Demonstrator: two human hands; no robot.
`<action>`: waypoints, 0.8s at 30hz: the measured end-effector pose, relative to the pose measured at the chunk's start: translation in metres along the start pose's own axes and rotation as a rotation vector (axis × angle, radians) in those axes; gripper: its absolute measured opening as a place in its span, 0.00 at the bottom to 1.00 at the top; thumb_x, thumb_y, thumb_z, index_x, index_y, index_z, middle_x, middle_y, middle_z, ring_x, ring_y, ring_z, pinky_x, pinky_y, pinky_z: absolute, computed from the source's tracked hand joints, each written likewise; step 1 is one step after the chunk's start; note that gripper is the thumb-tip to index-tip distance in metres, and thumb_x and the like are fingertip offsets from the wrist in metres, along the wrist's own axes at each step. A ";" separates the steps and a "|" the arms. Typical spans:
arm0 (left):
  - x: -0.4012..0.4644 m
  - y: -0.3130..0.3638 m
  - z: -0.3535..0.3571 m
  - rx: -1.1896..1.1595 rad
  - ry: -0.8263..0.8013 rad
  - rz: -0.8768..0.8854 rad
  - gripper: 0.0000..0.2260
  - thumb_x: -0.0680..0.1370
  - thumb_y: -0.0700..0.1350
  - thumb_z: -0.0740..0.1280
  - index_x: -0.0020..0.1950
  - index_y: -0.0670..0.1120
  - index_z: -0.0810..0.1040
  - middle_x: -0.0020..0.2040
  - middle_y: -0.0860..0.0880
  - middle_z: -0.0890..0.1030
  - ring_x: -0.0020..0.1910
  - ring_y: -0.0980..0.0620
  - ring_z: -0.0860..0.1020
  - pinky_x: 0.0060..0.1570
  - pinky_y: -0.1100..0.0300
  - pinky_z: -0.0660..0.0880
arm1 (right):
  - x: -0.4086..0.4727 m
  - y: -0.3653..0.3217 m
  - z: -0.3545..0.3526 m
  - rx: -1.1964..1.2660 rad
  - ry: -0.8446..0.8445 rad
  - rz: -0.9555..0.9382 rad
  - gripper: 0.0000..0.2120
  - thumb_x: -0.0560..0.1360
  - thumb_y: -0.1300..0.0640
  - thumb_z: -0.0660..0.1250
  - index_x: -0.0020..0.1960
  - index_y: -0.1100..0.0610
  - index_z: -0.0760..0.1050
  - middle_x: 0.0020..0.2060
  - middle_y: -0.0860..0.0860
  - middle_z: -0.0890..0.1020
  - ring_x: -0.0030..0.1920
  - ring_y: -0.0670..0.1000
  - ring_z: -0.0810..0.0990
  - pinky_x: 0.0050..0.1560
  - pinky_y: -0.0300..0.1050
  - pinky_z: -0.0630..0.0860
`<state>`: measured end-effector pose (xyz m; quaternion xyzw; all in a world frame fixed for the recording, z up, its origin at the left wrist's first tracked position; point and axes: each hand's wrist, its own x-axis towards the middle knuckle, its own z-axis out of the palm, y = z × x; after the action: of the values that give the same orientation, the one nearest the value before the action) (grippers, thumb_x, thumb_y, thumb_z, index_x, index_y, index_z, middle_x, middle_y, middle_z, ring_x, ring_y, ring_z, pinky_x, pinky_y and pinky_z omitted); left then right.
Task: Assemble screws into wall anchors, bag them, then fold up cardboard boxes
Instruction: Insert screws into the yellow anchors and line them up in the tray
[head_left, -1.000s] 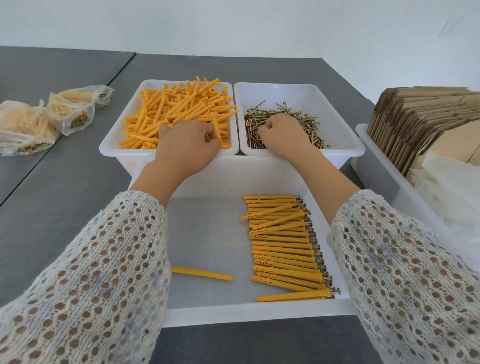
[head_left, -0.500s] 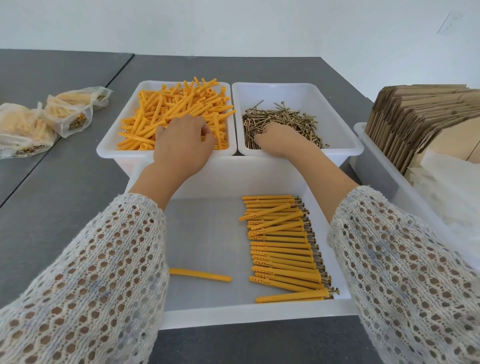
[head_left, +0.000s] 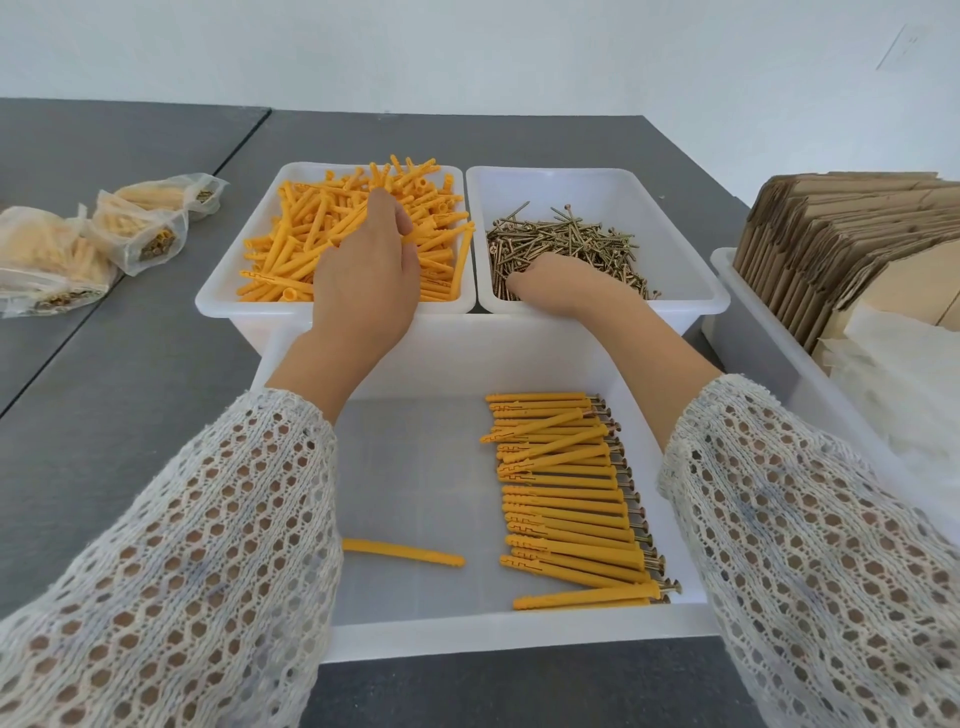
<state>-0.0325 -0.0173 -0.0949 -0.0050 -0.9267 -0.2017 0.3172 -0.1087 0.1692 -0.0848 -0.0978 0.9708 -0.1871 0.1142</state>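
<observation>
A row of assembled anchors (head_left: 566, 499) is laid in the near tray (head_left: 415, 631), and filled bags (head_left: 140, 228) are set aside; boxes (head_left: 841, 234) remain flat. Loose anchors (head_left: 311, 228) are gripped by the left hand (head_left: 366, 280). The right hand (head_left: 550, 286) is buried in screws (head_left: 576, 241), its grip not discernible.

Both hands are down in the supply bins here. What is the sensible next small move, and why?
Probably lift one anchor with the left hand from the anchor bin and one screw with the right hand from the screw pile, then join them over the front bin, where assembled pieces lie in a row.

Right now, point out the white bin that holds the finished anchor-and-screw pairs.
The near bin, closest to the person: its anchors lie in a row with screw heads showing.
</observation>
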 end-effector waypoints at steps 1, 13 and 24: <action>0.000 0.001 0.000 -0.008 0.009 0.008 0.06 0.82 0.40 0.59 0.59 0.42 0.68 0.37 0.50 0.74 0.31 0.46 0.74 0.31 0.56 0.63 | 0.000 0.002 0.001 0.019 0.033 0.002 0.17 0.80 0.51 0.55 0.33 0.56 0.62 0.31 0.50 0.68 0.31 0.51 0.66 0.33 0.45 0.62; -0.003 0.008 0.001 -0.126 -0.037 0.129 0.05 0.82 0.39 0.59 0.57 0.43 0.68 0.41 0.49 0.75 0.32 0.49 0.72 0.28 0.56 0.65 | -0.006 0.002 -0.002 0.331 0.551 -0.142 0.07 0.78 0.60 0.57 0.41 0.58 0.69 0.33 0.50 0.72 0.34 0.51 0.69 0.37 0.45 0.69; -0.005 0.008 0.002 -0.077 -0.078 0.139 0.05 0.81 0.42 0.60 0.57 0.46 0.68 0.39 0.50 0.75 0.32 0.49 0.73 0.27 0.58 0.63 | -0.010 -0.009 -0.006 0.790 0.630 -0.170 0.07 0.77 0.64 0.57 0.44 0.57 0.72 0.33 0.55 0.82 0.26 0.48 0.76 0.29 0.43 0.74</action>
<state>-0.0283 -0.0082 -0.0962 -0.0893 -0.9272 -0.2145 0.2938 -0.0994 0.1653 -0.0745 -0.0648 0.8020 -0.5686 -0.1711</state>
